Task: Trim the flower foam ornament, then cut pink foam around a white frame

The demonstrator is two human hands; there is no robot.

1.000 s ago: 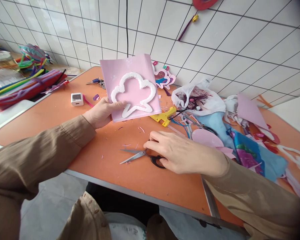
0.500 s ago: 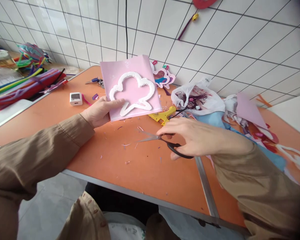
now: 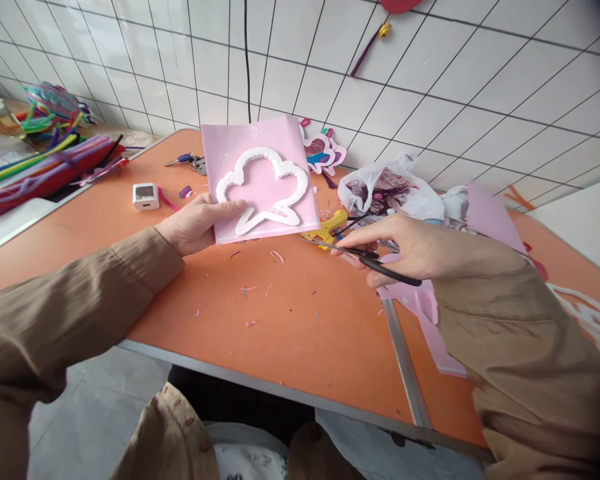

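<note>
My left hand (image 3: 193,223) grips the lower left corner of a pink sheet (image 3: 225,143), thumb on its front. On that sheet lies a white cloud-shaped outline (image 3: 294,189) with a pointed tail at the bottom. My right hand (image 3: 400,250) is closed around black-handled scissors (image 3: 387,268), their blades pointing left near the sheet's lower right corner. The blades are blurred, so how far apart they are is hard to see. Just behind the blade tips rests a yellow glue gun (image 3: 330,230).
Thin scraps dot the orange table (image 3: 260,353). A white plastic bag (image 3: 420,200) of dark cords stands at the back right, with pink sheets (image 3: 495,213) beside it. At left are a small white device (image 3: 145,197), keys (image 3: 186,160) and coloured pipe cleaners (image 3: 55,170).
My right hand has risen and moved slightly right with the scissors, which have turned so the blades reach toward the sheet. Pink pieces now show below my right wrist.
</note>
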